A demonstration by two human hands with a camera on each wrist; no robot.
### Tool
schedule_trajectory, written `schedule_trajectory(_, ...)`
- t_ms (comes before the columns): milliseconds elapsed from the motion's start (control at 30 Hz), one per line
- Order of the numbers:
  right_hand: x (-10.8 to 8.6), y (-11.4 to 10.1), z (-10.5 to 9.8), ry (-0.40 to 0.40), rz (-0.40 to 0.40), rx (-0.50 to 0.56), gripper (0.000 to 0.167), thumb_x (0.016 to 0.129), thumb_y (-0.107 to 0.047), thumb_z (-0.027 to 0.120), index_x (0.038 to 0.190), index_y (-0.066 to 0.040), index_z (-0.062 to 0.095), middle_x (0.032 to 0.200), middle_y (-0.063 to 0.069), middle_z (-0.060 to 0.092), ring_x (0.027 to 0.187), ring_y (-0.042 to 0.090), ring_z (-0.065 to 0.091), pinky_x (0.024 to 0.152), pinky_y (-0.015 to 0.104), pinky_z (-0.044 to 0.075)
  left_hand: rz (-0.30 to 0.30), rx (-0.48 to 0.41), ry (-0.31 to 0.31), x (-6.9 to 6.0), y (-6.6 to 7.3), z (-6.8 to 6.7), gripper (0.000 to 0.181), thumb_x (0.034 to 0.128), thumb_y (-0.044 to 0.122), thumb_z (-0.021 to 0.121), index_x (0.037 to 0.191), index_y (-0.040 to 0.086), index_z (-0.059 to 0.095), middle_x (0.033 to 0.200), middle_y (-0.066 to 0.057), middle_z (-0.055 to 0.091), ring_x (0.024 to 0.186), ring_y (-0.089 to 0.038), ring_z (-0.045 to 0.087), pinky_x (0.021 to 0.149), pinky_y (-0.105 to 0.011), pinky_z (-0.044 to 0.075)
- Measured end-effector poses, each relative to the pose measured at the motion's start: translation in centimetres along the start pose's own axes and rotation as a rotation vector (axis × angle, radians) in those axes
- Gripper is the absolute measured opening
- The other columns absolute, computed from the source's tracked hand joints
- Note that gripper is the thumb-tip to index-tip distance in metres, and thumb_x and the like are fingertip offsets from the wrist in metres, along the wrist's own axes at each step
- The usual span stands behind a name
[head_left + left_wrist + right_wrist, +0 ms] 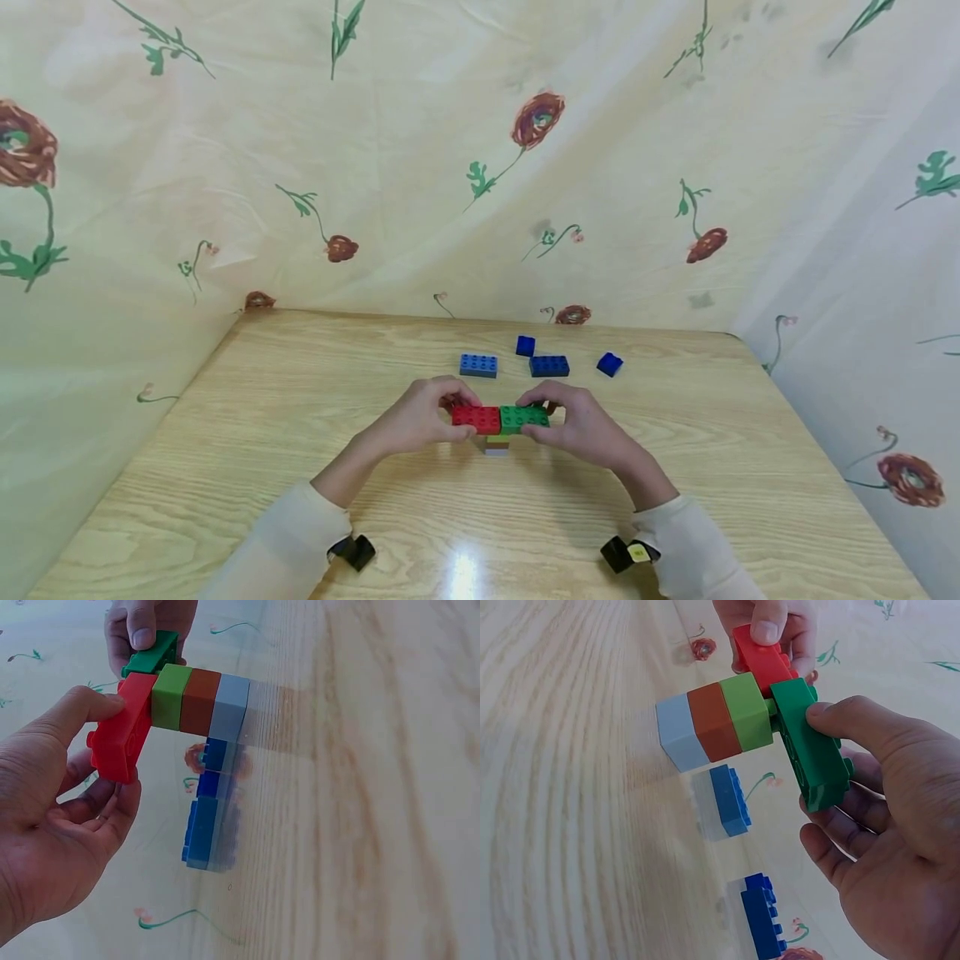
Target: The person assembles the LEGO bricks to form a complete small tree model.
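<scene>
My left hand (pixel 416 417) pinches a red toy building brick (pixel 476 420) between thumb and fingers. A green brick (pixel 524 419) is gripped the same way by my right hand (pixel 588 425). The two bricks sit end to end, side by side, over a small tower. From top to bottom it is made of a lime block (pixel 171 697), a brown block (pixel 201 701) and a pale blue block (pixel 229 709) standing on the table. In the right wrist view a lime stud shows in a narrow gap beneath the green brick. The red brick's underside contact is hidden.
Behind the tower lie a lighter blue brick (pixel 478 366), a dark blue brick (pixel 550 367) and two small blue blocks, one at the back (pixel 526 346) and one further right (pixel 611 364). The wooden table (pixel 262 400) meets a flowered cloth (pixel 420 208) at its far edge.
</scene>
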State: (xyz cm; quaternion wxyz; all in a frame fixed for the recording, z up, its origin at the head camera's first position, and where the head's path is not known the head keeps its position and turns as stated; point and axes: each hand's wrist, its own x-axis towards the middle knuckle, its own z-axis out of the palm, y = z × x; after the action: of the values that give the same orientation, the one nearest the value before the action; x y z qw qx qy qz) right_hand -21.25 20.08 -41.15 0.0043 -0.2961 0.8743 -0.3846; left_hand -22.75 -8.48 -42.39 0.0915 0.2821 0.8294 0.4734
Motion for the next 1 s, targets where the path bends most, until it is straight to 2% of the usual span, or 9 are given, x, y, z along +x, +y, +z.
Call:
schedule_trajectory(367,0.13,-0.27,0.11,-0.010,0.000,-0.003,0.026,0.088,-0.018,0.083,0.113,-0.020,0.074,0.111,-0.004,0.071,0.092,0.012,0.059,0.082,0.041,0.056,0.027,0.017,-0.001,-0.18,0.14,-0.09,0.027,0.0868,0.013,0.081,0.112,0.013,0.071,0.109,0.000,0.070,0.093,-0.014,0.061,0.092,-0.048,0.057)
schedule_trajectory(567,0.27,-0.55,0.00,-0.034,0.008,0.007,0.026,0.088,-0.017,0.083,0.112,-0.019,0.074,0.111,-0.003,0.070,0.094,0.015,0.059,0.076,0.033,0.057,0.009,0.005,-0.006,-0.14,0.27,-0.05,0.028,0.0863,0.012,0.082,0.112,0.015,0.071,0.109,0.001,0.070,0.094,-0.015,0.063,0.093,-0.050,0.057)
schedule_trajectory(767,0.48,-0.40,0.14,-0.042,-0.004,-0.008,0.025,0.088,-0.018,0.083,0.111,-0.019,0.074,0.109,-0.003,0.069,0.092,0.014,0.058,0.075,0.038,0.057,-0.002,-0.005,-0.004,-0.09,0.29,-0.06,0.028,0.0860,0.011,0.082,0.111,0.015,0.072,0.108,0.001,0.070,0.094,-0.016,0.063,0.094,-0.049,0.057)
schedule_trajectory(1000,0.51,-0.39,0.30,-0.032,-0.009,-0.041,0.025,0.087,-0.017,0.083,0.110,-0.019,0.074,0.106,-0.004,0.069,0.090,0.012,0.058,0.072,0.034,0.055,0.019,-0.012,0.011,0.05,0.13,0.17,0.026,0.0858,0.014,0.084,0.108,0.015,0.072,0.106,0.001,0.071,0.091,-0.015,0.062,0.090,-0.051,0.057)
